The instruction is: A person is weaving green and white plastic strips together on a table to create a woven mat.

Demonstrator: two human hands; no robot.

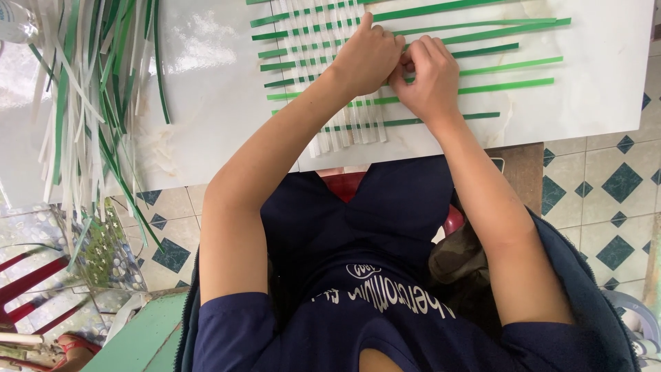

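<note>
A flat weave of green strips (482, 65) crossed by white strips (344, 127) lies on a white marble-look board (592, 89). My left hand (365, 58) rests on the weave with its fingers curled at the right edge of the white strips. My right hand (427, 79) is right beside it, knuckles up. The fingertips of both hands meet and pinch at one spot there. The strip they grip is hidden under the fingers. Long green ends run out to the right of my hands.
A loose bundle of green and white strips (82, 96) hangs over the board's left end. Below is a tiled floor with teal diamonds (613, 186), a red and white chair (34, 289) at lower left, and a green surface (144, 337) beside my left arm.
</note>
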